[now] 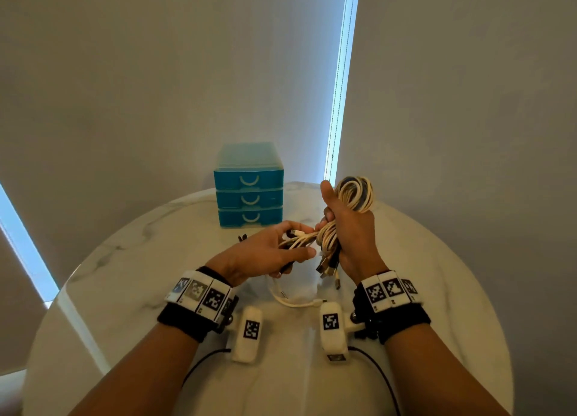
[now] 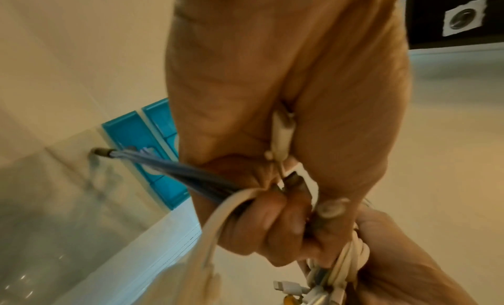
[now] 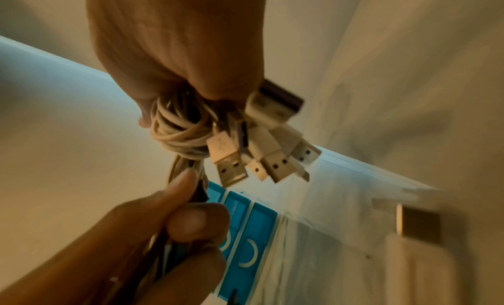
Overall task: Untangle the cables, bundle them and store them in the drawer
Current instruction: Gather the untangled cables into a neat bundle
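While both wrists hover above the round marble bench (image 1: pixel 125 259), the left hand (image 1: pixel 265 253) curls its fingers round loose ends of the cables (image 1: pixel 331 237). Behind it, at the far edge, stands the blue three-drawer unit (image 1: pixel 249 186), all drawers closed. A white cable (image 1: pixel 293 301) lies on the bench between the wrists. Farther right, the right hand (image 1: pixel 349 237) grips the coiled bundle upright, thumb raised, loops above the fist and USB plugs (image 3: pixel 245 156) hanging below it.

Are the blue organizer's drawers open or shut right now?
All three shut: the drawer unit's fronts sit flush in the head view, none pulled out.
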Action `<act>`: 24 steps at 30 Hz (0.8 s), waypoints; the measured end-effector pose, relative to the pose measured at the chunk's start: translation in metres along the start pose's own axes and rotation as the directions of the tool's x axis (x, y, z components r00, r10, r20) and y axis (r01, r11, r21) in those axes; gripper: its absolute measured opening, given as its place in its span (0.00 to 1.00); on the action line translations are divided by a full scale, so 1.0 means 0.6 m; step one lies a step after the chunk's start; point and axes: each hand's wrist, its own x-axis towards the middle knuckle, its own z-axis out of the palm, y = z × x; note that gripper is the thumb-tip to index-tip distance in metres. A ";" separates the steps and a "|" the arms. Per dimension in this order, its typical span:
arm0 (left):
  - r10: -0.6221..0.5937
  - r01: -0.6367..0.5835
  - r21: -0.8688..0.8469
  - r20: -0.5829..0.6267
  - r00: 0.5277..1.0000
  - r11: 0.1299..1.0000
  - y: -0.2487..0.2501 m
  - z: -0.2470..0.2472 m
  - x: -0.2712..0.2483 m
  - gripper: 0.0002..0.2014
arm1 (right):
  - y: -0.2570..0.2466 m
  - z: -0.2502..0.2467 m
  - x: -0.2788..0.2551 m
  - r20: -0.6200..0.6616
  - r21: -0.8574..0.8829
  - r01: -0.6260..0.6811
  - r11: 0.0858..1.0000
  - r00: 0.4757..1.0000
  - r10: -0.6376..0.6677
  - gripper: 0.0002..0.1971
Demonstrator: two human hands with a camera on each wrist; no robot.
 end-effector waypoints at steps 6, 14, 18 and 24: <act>0.112 -0.080 0.235 -0.125 0.986 0.969 0.007 0.005 -0.002 0.19 | 0.001 0.008 -0.007 -0.120 -0.104 0.028 0.994 0.992 -0.041 0.12; 0.096 -0.057 0.283 -0.128 0.987 0.958 0.016 0.009 -0.005 0.13 | -0.011 0.020 -0.016 -0.174 -0.202 0.127 0.971 0.971 -0.163 0.12; -0.053 0.055 0.090 -0.022 0.998 0.994 0.021 0.008 -0.013 0.12 | -0.014 0.018 -0.020 -0.165 -0.303 0.202 0.931 0.951 -0.260 0.15; 0.033 0.012 0.448 -0.092 0.995 0.894 0.025 0.012 -0.006 0.16 | -0.007 0.015 -0.018 -0.094 -0.481 0.342 0.807 0.895 -0.436 0.17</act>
